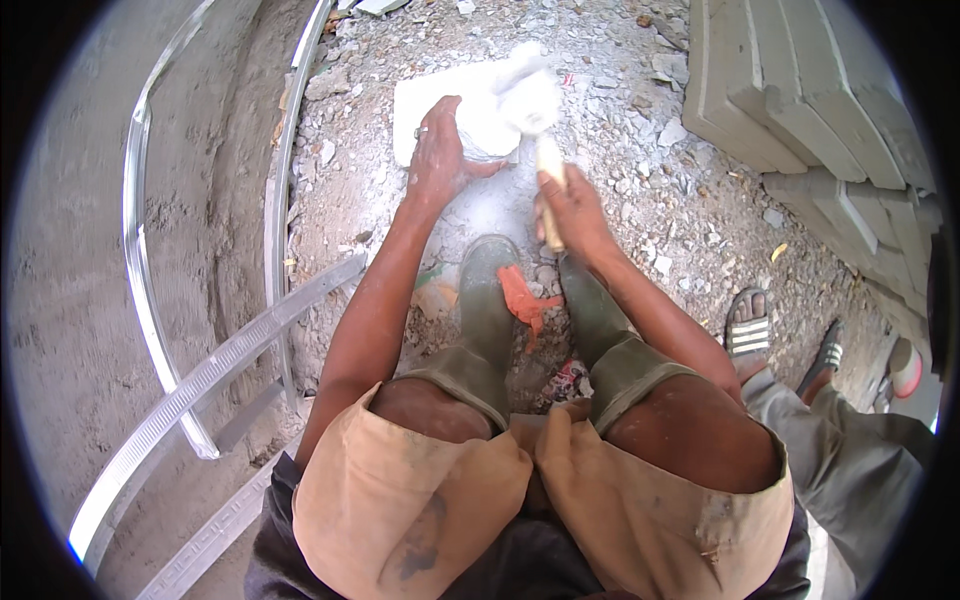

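Observation:
A bright white block (440,95), its far side washed out by glare, lies on the rubble ahead of my boots. My left hand (440,150) grips its near edge, thumb spread to the right and fingers over the top. In my right hand (577,210) is a wooden-handled tool (549,165), the fist wrapped round the pale handle. The tool's white, powdery head is blurred and overexposed beside the block's right side, so its kind cannot be made out. White powder covers the ground just below the block.
Bent metal channels (215,350) lie along the grey wall (70,250) at left. Grey slabs (780,90) stand stacked at right. Between my green rubber boots (487,300) lies an orange scrap (522,300). Another person's sandalled foot (748,325) is close on the right.

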The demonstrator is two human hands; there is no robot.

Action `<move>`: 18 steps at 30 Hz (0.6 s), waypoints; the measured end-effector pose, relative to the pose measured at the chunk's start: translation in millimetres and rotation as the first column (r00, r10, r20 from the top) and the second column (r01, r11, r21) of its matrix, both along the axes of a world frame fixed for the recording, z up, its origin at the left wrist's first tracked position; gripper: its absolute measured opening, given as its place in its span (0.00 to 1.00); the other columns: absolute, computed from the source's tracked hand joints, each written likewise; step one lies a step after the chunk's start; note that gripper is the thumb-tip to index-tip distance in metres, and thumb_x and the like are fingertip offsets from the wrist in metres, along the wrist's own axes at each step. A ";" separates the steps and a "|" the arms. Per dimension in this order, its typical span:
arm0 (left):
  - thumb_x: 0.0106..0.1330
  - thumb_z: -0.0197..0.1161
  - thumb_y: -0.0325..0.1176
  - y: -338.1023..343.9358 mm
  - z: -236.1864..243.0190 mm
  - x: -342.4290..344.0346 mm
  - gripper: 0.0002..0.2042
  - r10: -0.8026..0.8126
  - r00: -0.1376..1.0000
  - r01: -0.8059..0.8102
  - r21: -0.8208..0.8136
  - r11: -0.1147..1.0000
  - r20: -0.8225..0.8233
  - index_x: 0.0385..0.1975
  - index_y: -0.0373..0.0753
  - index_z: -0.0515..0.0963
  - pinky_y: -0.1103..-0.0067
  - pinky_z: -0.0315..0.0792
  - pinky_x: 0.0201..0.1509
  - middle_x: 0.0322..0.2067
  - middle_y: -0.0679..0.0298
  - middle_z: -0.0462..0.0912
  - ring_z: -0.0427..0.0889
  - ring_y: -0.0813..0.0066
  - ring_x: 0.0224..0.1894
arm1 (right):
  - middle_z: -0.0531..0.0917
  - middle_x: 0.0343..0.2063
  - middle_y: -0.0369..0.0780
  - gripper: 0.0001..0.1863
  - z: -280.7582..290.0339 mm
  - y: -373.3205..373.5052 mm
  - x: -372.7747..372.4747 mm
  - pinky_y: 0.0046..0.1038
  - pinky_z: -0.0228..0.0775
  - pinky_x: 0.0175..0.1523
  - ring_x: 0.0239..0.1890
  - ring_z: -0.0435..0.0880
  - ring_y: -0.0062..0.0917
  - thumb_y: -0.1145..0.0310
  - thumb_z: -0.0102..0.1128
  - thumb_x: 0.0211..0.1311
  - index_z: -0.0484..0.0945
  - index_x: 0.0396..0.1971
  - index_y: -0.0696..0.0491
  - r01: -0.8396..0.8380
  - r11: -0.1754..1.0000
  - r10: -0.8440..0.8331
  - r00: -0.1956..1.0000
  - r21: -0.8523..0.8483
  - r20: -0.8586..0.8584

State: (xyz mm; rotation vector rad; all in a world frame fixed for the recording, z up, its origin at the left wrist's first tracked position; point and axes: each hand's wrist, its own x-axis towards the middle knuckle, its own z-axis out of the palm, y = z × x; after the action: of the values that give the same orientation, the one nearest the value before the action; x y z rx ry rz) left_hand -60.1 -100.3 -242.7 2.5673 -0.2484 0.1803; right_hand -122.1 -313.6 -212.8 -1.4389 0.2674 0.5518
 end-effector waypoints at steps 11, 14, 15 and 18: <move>0.41 0.85 0.43 -10.2 -9.5 -10.4 0.52 0.045 0.990 -0.047 0.008 0.999 0.136 0.64 0.28 0.59 0.61 0.63 0.70 0.63 0.42 0.66 0.65 0.46 0.67 | 0.78 0.23 0.38 0.21 6.9 4.7 -4.6 0.25 0.70 0.23 0.17 0.77 0.20 0.60 0.52 0.76 0.67 0.57 0.61 -0.024 0.992 0.015 0.997 0.124 0.072; 0.41 0.84 0.44 -9.4 6.2 -5.1 0.53 -0.042 0.996 0.041 0.008 0.999 0.078 0.64 0.27 0.59 0.62 0.63 0.71 0.63 0.41 0.66 0.65 0.45 0.67 | 0.78 0.25 0.36 0.23 22.3 -4.5 -2.1 0.23 0.70 0.25 0.20 0.77 0.19 0.59 0.53 0.75 0.68 0.60 0.60 0.064 0.986 -0.076 0.995 0.156 0.071; 0.42 0.84 0.44 -9.9 12.0 -5.5 0.53 -0.049 0.998 0.047 0.041 0.998 0.033 0.65 0.27 0.58 0.62 0.63 0.71 0.63 0.40 0.65 0.65 0.45 0.67 | 0.77 0.26 0.36 0.23 22.5 -10.4 3.1 0.23 0.70 0.25 0.20 0.76 0.19 0.58 0.53 0.75 0.69 0.59 0.59 0.107 0.984 -0.116 0.992 0.139 0.056; 0.43 0.83 0.46 -1.7 32.4 -3.4 0.53 -0.060 0.990 0.071 0.091 0.993 -0.127 0.66 0.28 0.58 0.62 0.63 0.71 0.63 0.39 0.65 0.66 0.44 0.67 | 0.77 0.28 0.35 0.23 9.3 -33.8 8.7 0.22 0.69 0.26 0.21 0.75 0.18 0.59 0.58 0.72 0.71 0.57 0.60 0.142 0.990 -0.141 0.987 -0.009 0.075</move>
State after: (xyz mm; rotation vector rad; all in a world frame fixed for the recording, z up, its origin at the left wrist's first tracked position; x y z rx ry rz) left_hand -63.4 -102.0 -210.3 2.6480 -0.3007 -0.0157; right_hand -113.4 -347.5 -203.5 -1.4383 0.3121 0.3808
